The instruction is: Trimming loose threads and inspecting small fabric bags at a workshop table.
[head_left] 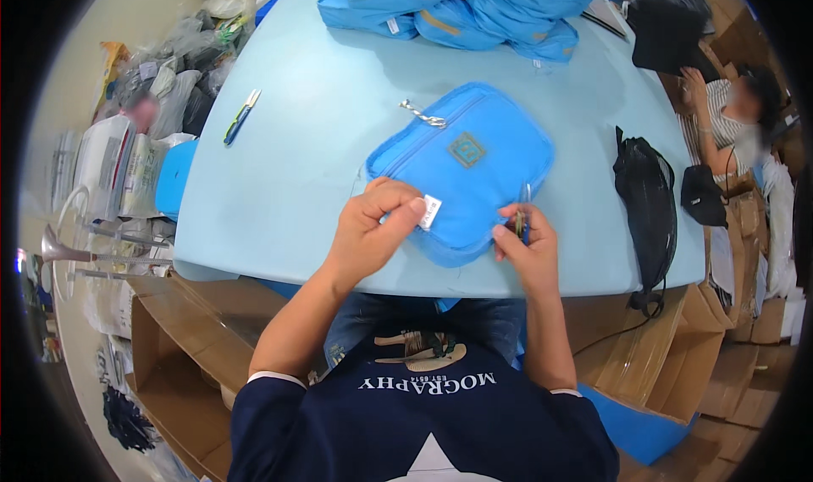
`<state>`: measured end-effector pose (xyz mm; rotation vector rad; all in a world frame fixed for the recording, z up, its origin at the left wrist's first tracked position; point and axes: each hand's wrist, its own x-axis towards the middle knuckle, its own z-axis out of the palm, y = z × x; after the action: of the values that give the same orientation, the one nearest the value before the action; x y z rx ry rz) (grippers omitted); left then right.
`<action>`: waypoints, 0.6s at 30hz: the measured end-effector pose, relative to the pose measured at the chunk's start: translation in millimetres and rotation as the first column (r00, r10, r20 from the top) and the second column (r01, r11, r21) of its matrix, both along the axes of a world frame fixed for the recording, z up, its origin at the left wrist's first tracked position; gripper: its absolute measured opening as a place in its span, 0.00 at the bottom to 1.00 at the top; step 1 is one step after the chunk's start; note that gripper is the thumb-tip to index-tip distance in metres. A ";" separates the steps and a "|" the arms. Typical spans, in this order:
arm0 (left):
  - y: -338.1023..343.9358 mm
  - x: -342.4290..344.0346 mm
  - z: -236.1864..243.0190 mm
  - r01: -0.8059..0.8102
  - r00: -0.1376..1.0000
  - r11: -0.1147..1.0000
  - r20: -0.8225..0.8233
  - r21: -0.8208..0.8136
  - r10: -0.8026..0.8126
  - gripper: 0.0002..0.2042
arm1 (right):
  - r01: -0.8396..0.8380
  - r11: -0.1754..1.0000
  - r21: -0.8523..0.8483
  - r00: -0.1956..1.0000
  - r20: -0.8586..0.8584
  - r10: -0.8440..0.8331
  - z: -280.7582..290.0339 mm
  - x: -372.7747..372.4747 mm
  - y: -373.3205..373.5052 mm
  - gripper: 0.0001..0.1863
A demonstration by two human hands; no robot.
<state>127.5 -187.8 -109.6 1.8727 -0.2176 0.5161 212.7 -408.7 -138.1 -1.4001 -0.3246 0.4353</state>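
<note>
A bright blue zipped pouch (508,135) lies tilted on the table in front of me, with a square patch on its face and a silvery cord (422,113) at its upper left edge. My left hand (373,224) pinches a small white tag (430,213) at the pouch's lower left side. At the lower right edge of the pouch, my right hand (532,249) is closed around a small pair of thread snips (522,224), partly hidden by the fingers, blades pointing away from me. Its thumb and fingertips are close to or touching the pouch's edge; I cannot tell which.
Several blue pouches (500,12) are piled at the table's far side. A cutter-like tool (242,118) lies at the left, a black mesh bag (648,202) at the right edge. Cardboard boxes (190,338) stand below the near edge. Another person (732,113) sits at the right.
</note>
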 end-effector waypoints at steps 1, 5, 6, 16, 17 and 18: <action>-0.6 -2.1 -1.0 -0.029 0.990 0.989 -0.142 -0.145 0.008 0.02 | 0.006 1.000 0.000 1.000 -0.008 -0.006 -2.1 -2.0 1.6 0.11; 5.9 2.6 4.4 0.022 0.999 0.724 -0.021 -0.690 -0.050 0.09 | 0.004 1.000 0.013 1.000 -0.011 -0.004 -8.5 -5.8 3.2 0.11; 12.0 3.6 7.0 0.022 0.999 0.682 0.032 -0.731 0.002 0.10 | 0.018 1.000 -0.005 1.000 -0.018 -0.018 -8.7 -5.6 1.5 0.12; -43.2 -25.7 14.9 -0.097 0.965 0.950 0.260 0.296 0.018 0.10 | 0.293 0.956 -0.011 0.955 -0.054 -0.293 -6.9 15.0 -30.1 0.10; -56.1 -21.4 17.0 -0.142 0.962 0.868 0.272 0.476 0.008 0.12 | 0.281 0.959 -0.037 0.957 -0.062 -0.283 -7.7 19.7 -34.4 0.09; -64.6 -18.4 13.3 -0.181 0.959 0.821 0.283 0.541 0.024 0.16 | 0.288 0.957 -0.036 0.955 -0.056 -0.290 -7.7 21.3 -36.1 0.09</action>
<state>109.2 -252.4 -96.3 2.4001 -0.4925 0.8506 234.1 -444.8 -145.8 -1.4314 -0.0607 0.2407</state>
